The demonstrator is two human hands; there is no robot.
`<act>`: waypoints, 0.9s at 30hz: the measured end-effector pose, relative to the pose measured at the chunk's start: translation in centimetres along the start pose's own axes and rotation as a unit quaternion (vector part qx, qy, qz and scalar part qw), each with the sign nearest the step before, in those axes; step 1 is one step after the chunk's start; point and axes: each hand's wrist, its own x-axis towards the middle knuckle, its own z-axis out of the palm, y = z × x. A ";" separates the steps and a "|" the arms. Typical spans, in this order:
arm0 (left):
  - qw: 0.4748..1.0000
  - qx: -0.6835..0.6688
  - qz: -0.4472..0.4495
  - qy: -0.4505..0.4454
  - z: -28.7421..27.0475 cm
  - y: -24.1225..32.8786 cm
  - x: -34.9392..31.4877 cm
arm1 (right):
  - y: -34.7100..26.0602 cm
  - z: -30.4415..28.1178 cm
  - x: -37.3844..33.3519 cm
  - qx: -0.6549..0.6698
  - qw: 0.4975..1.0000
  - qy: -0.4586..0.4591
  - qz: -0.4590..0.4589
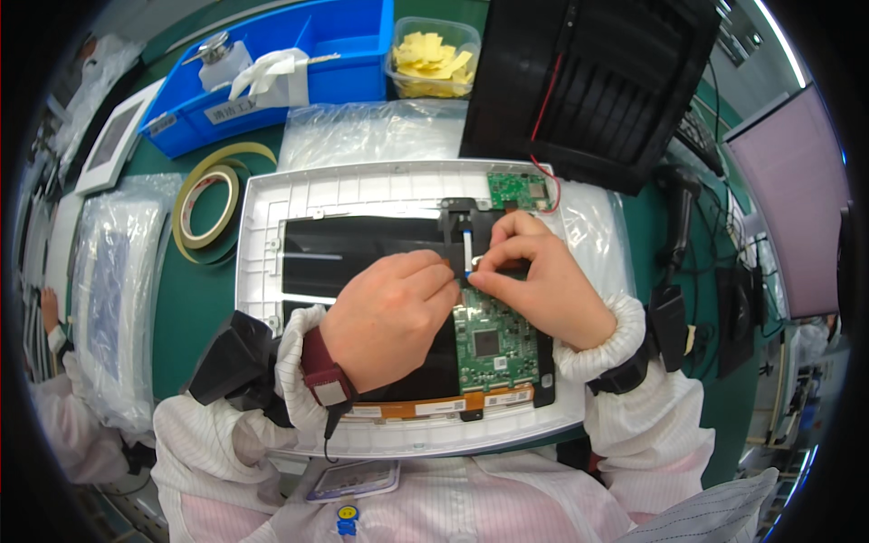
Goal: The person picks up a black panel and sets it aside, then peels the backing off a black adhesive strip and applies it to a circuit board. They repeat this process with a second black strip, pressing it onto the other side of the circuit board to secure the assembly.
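Observation:
A white plastic housing (pixel 262 195) lies face down before me, with a black panel (pixel 362 249) set in it. On the panel sits a green circuit board (pixel 489 339) with a dark square chip. A short white ribbon cable (pixel 467 244) with a blue end runs down to the board's upper edge. My right hand (pixel 552 281) pinches thumb and forefinger together at the cable's blue end. Close by on the other side, my left hand (pixel 389 317) has its fingers drawn together; its fingertips are partly hidden, and what they hold cannot be made out.
A smaller green board (pixel 516 190) with a red wire sits at the housing's top edge. Beyond are a blue bin (pixel 348 68), a tub of yellow pieces (pixel 434 63) and a black ribbed cover (pixel 625 90). Tape rolls (pixel 208 208) lie left; a scanner (pixel 677 213) and monitor (pixel 787 190) stand right.

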 end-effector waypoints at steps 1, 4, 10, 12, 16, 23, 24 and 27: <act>1.000 -0.002 0.000 -0.002 0.0 0.0 0.0 | 0.2 0.1 0.0 -0.022 1.000 0.005 -0.013; 1.000 0.001 0.001 -0.001 -0.1 0.0 -0.1 | 0.7 0.4 0.0 -0.031 0.999 0.018 -0.033; 1.000 0.011 0.005 -0.012 0.4 0.1 0.1 | 0.9 0.6 0.0 -0.111 0.987 0.048 -0.102; 1.000 0.020 0.008 -0.020 0.3 0.2 0.1 | 0.6 0.8 -0.2 -0.136 0.983 0.056 -0.113; 0.999 0.031 0.016 -0.026 0.3 0.3 0.2 | 0.2 1.0 -0.5 -0.228 0.957 0.120 -0.133; 0.996 0.041 0.075 0.010 1.1 -0.3 0.2 | 0.1 0.7 -2.3 -0.280 0.936 0.056 -0.206; 0.996 0.045 0.077 0.012 0.9 -0.1 0.2 | 0.0 0.7 -2.8 -0.282 0.935 0.058 -0.209; 0.997 0.042 0.064 0.002 0.7 0.0 0.0 | -0.3 1.0 -3.4 -0.359 0.895 0.055 -0.258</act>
